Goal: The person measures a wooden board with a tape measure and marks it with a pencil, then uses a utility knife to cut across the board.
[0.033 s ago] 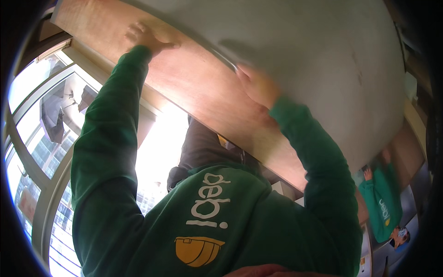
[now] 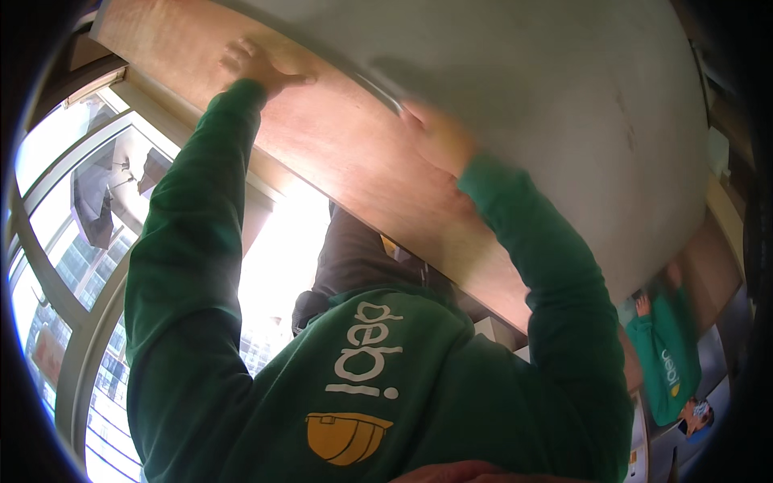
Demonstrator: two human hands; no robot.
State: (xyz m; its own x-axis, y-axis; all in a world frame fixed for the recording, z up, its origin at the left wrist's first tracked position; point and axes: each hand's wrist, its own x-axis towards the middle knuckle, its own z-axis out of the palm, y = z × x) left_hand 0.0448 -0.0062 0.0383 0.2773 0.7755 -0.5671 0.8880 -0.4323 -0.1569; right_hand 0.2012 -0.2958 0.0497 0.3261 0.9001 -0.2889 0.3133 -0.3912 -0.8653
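My left hand point(image 2: 256, 68) lies spread on the bare pale wooden board point(image 2: 338, 145), fingers apart and thumb pointing right. Farther right, my right hand point(image 2: 441, 138) is closed and smeared by motion at the border between the board and a large smooth grey sheet point(image 2: 564, 145). A thin, light-edged strip point(image 2: 378, 88) runs from the right fingertips along that border. Whether it is a tool or just the sheet's edge, I cannot make out. The grip itself is hidden by blur and by the back of the hand.
A large window point(image 2: 88, 217) fills the left side. The board's near edge crosses diagonally in front of my body. At the far right, another person in a green sweatshirt point(image 2: 672, 354) stands by the grey surface. A white box-like thing point(image 2: 495, 332) shows below the board.
My right hand has slid slightly up and to the left along the border of the grey sheet. My left hand stays almost in place on the board.
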